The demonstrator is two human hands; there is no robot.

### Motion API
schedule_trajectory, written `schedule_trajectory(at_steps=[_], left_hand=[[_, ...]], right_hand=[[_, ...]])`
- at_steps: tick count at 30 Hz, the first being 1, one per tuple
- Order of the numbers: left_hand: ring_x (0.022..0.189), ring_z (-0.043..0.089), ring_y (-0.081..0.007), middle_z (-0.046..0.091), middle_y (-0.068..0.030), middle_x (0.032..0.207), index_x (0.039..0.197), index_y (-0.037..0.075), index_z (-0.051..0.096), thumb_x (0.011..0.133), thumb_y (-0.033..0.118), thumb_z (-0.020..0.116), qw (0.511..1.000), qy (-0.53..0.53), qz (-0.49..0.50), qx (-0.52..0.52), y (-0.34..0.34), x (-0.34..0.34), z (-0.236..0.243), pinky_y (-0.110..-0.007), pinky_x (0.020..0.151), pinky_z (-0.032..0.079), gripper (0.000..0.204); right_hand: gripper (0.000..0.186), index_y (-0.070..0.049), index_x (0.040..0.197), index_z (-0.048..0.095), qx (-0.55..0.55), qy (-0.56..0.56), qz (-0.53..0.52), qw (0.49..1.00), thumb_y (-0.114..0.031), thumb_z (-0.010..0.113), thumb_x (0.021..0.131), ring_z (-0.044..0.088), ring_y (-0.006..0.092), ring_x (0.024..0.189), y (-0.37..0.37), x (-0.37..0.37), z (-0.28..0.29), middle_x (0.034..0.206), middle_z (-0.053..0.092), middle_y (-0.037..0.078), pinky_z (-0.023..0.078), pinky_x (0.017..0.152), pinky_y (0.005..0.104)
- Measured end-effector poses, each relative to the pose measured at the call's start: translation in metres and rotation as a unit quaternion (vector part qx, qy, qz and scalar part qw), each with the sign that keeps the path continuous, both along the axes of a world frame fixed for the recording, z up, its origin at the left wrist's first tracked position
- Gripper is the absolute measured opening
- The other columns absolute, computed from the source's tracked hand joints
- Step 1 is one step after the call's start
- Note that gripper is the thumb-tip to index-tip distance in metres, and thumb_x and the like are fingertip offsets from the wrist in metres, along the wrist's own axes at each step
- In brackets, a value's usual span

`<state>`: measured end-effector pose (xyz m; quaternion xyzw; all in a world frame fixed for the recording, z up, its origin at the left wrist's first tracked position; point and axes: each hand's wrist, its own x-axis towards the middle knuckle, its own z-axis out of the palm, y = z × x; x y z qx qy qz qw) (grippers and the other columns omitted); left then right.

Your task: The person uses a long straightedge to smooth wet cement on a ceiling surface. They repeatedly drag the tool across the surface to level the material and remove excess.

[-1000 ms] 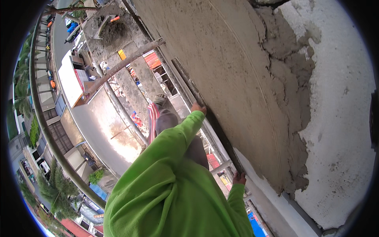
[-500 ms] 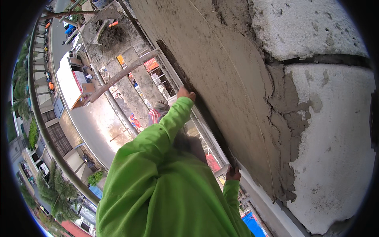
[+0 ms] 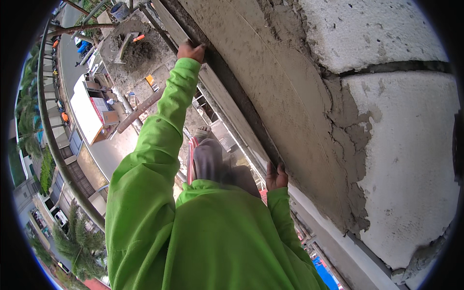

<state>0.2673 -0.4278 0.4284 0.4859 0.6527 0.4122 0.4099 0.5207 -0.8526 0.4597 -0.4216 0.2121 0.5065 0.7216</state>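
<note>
A long straightedge [image 3: 232,92] was held flat against the wet grey plaster [image 3: 285,82] of the wall, running from upper left down to lower right. The left hand [image 3: 190,50] was stretched far out in its green sleeve [image 3: 159,140], fingers curled shut over the straightedge's upper end. The right hand [image 3: 276,177] was kept close to the body — fingers closed on the lower end. To the right, bare white blocks [image 3: 406,159] were seen past the plaster's ragged edge.
</note>
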Motion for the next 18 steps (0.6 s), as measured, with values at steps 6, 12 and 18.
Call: schedule_trajectory(at_steps=[6,12,18], left_hand=[[0.084,0.057,-0.0265,0.056,-0.0139,0.095,0.102,0.0,0.044,0.076,-0.001,0.057,0.972,-0.176,-0.043,-0.149,-0.102,0.035,0.049,-0.047,0.071,0.05,0.029],[0.08,0.055,-0.0186,0.056,-0.009,0.09,0.099,0.002,0.045,0.072,-0.005,0.056,0.903,-0.368,-0.041,-0.22,-0.248,0.094,-0.094,-0.037,0.072,0.048,0.03],[0.086,0.057,-0.0308,0.058,-0.0175,0.089,0.101,0.0,0.046,0.066,0.013,0.064,0.959,-0.104,-0.11,-0.242,-0.341,0.166,-0.157,-0.035,0.076,0.044,0.041]], right_hand=[[0.021,-0.002,0.102,0.051,-0.035,0.015,-0.007,0.999,-0.01,0.05,0.083,0.054,0.0264,0.097,-0.065,0.034,-0.05,0.106,0.056,0.013,0.047,0.084,0.0385],[0.02,-0.003,0.101,0.053,-0.138,-0.039,-0.06,0.988,-0.012,0.051,0.083,0.057,0.0254,0.093,-0.218,0.118,-0.09,0.101,0.058,0.012,0.049,0.076,0.0378],[0.02,0.001,0.1,0.052,-0.217,-0.064,-0.112,0.968,-0.011,0.049,0.084,0.056,0.0271,0.093,-0.304,0.172,-0.09,0.1,0.058,0.014,0.048,0.08,0.0401]])
